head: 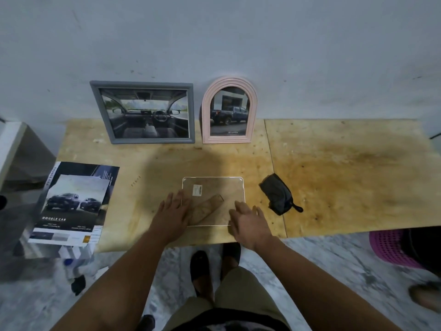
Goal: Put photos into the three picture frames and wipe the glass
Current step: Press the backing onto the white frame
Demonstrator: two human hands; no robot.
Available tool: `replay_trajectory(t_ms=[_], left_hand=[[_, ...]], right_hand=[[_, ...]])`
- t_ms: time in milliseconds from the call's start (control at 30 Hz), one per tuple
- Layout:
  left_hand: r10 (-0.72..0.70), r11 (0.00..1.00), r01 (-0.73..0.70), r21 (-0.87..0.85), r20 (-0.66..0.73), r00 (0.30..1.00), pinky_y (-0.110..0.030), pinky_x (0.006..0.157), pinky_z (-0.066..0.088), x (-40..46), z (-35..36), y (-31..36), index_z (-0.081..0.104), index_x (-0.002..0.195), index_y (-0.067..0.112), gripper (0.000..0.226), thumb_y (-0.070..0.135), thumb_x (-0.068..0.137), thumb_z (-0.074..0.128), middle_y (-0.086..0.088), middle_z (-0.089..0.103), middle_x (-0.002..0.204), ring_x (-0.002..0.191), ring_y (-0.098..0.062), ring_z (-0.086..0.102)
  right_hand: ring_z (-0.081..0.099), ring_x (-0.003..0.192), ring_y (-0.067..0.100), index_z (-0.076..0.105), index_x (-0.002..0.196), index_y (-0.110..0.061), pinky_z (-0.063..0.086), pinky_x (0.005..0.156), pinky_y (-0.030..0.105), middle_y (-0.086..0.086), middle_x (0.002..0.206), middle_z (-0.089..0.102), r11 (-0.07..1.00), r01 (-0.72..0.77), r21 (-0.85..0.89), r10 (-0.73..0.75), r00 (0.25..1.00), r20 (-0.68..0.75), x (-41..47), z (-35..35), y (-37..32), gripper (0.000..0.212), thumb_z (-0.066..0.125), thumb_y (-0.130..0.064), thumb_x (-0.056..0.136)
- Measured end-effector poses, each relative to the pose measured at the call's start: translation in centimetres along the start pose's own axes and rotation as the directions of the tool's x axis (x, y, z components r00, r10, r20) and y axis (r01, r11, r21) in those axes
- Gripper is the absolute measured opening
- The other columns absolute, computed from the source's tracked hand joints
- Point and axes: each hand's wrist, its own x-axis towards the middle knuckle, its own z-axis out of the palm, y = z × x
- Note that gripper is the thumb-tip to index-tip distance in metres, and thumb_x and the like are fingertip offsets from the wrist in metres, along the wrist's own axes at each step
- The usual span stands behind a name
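Observation:
A white-edged picture frame (214, 187) lies face down near the table's front edge, its brown back and folding stand showing. My left hand (173, 211) rests flat on the frame's left edge, fingers spread. My right hand (249, 223) lies flat over its lower right corner, holding nothing. A grey rectangular frame (105, 111) with a car-interior photo leans on the wall at the back. Beside it stands a pink arched frame (253, 96) with a pickup-truck photo. A folded dark cloth (276, 194) lies to the right of the flat frame.
Car brochures and a cut-out photo (76, 201) are stacked at the plywood table's (346, 175) left front corner. A purple basket (391, 247) stands on the marble floor at the right. A spray bottle (71, 271) sits on the floor under the brochures. My feet are below the table edge.

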Motion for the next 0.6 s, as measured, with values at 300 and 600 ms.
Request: replay_trajectory(t_ms=[300,600], left_hand=[[-0.102,0.994,0.103,-0.03,0.045,0.994,-0.057,0.123,0.009,0.3,0.5,-0.5,0.003,0.162,0.041,0.068,0.057,0.103,0.034,0.002,-0.005,0.172,0.157,-0.035,-0.006],[-0.207,0.974,0.213,-0.081,0.076,0.975,-0.064,0.121,0.0,1.1,-0.8,-0.3,-0.008,0.16,0.042,0.09,0.062,0.096,0.052,-0.005,-0.019,0.169,0.155,-0.038,-0.014]], right_hand=[[-0.007,0.159,0.027,0.012,0.164,-0.012,0.003,0.124,0.06,0.014,0.171,-0.009,0.999,-0.004,-0.039,0.008,0.994,0.111,-2.1,3.0,-0.1,0.073,0.036,-0.044,0.102],[-0.019,0.157,0.028,-0.002,0.163,-0.008,-0.004,0.124,0.062,0.016,0.168,-0.022,1.0,0.013,-0.023,-0.008,0.977,0.214,-1.8,2.8,-0.1,0.094,0.042,-0.055,0.094]])
